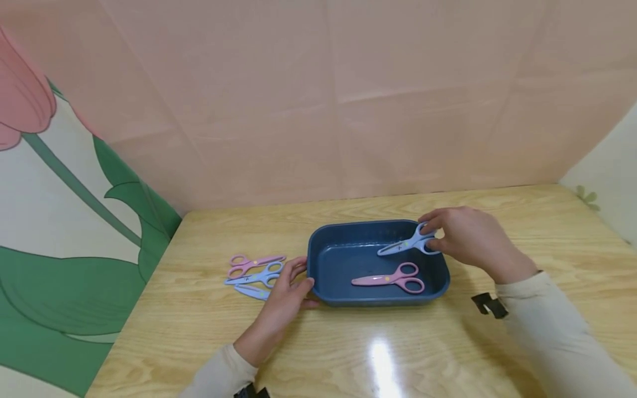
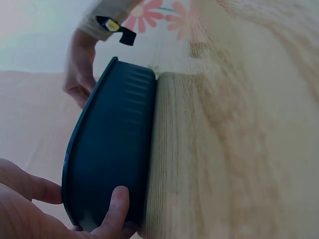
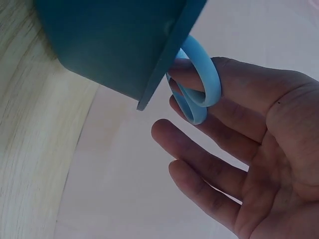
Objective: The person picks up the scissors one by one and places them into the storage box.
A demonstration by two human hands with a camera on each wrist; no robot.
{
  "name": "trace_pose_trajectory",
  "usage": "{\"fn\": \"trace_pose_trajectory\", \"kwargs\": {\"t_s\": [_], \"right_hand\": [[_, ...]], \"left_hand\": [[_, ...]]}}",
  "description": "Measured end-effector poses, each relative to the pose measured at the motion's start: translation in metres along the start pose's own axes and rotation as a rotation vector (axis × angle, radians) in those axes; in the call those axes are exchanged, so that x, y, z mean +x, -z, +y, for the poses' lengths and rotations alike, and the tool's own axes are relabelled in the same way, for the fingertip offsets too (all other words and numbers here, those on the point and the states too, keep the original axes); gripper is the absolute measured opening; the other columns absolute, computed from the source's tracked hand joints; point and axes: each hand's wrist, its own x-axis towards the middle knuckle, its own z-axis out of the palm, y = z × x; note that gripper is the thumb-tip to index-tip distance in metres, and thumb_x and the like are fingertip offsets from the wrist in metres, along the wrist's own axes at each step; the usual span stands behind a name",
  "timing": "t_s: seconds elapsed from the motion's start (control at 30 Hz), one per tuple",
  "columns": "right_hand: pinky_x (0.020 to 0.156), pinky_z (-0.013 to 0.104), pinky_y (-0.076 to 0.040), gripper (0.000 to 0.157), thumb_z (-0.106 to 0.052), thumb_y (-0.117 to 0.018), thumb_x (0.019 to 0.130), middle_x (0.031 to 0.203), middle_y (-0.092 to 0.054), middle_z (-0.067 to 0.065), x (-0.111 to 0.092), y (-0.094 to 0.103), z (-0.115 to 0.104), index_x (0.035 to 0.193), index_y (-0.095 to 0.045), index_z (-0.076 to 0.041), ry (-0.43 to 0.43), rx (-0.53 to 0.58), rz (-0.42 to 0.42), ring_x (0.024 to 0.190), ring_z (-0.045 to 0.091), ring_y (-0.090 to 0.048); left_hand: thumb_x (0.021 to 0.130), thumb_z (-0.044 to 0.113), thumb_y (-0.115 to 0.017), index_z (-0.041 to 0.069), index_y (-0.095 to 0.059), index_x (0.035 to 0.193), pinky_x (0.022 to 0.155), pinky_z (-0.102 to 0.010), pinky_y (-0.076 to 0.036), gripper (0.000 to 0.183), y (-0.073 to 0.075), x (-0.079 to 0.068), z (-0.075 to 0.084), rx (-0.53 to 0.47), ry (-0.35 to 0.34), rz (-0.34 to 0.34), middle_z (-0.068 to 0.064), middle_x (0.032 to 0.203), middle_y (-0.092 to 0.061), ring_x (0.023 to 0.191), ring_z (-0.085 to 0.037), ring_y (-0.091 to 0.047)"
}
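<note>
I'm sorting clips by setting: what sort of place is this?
Perhaps an indoor craft corner or staged tabletop, judging by the wood-grain table, the tulip-printed covering at the left, and the pink scissors in the blue tray.

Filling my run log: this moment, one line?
left hand: touches blue tray | right hand: holds light-blue scissors by handles | in tray: pink scissors | left of tray: three more scissors
</note>
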Motion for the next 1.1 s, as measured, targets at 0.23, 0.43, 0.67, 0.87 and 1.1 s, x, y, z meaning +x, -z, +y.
{"fn": "trace_pose_trajectory", "kwargs": {"t_s": [0.23,0.43,0.67,0.87,1.1], "right_hand": [[0.070,0.046,-0.058,0.020,-0.022,-0.083,0.079,0.125,-0.070,0.010,-0.0019,-0.0022,0.0037,0.098,-0.080,-0.017,-0.004,0.000,-0.014,0.097,0.036,-0.070],[0.071,0.046,-0.059,0.021,-0.021,-0.083,0.079,0.125,-0.070,0.011,-0.0021,-0.0039,0.0019,0.100,-0.080,-0.017,-0.011,0.001,-0.016,0.098,0.036,-0.070],[0.065,0.041,-0.057,0.022,-0.020,-0.083,0.078,0.127,-0.069,0.010,-0.0012,-0.0047,-0.0013,0.099,-0.080,-0.017,-0.003,-0.027,0.013,0.092,0.032,-0.071],[0.070,0.047,-0.059,0.022,-0.018,-0.082,0.078,0.123,-0.070,0.012,-0.0009,-0.0051,-0.0020,0.100,-0.080,-0.016,-0.004,-0.026,0.042,0.096,0.035,-0.070],[0.069,0.047,-0.057,0.023,-0.017,-0.082,0.078,0.120,-0.072,0.010,-0.0013,-0.0063,-0.0012,0.100,-0.079,-0.014,-0.025,-0.003,0.056,0.094,0.033,-0.071]], "left_hand": [[0.103,0.006,-0.047,0.005,-0.032,0.150,0.078,-0.041,-0.061,0.049,-0.0022,0.0009,0.0006,0.001,0.002,0.002,-0.022,0.156,-0.035,0.123,-0.035,-0.058],[0.102,0.005,-0.047,0.004,-0.033,0.149,0.077,-0.040,-0.061,0.048,-0.0026,0.0017,0.0004,0.001,-0.006,0.005,-0.023,0.155,-0.035,0.123,-0.036,-0.057],[0.102,0.005,-0.046,0.004,-0.034,0.148,0.077,-0.040,-0.061,0.048,-0.0017,0.0004,0.0001,0.002,-0.008,0.004,-0.022,0.155,-0.036,0.121,-0.036,-0.057],[0.103,0.007,-0.046,0.006,-0.033,0.149,0.078,-0.040,-0.061,0.048,-0.0006,-0.0012,0.0008,0.006,0.004,0.003,-0.021,0.156,-0.035,0.124,-0.035,-0.057],[0.103,0.007,-0.046,0.007,-0.033,0.149,0.077,-0.039,-0.061,0.048,-0.0010,0.0004,0.0008,0.009,0.014,0.001,-0.021,0.156,-0.034,0.123,-0.035,-0.057]]}}
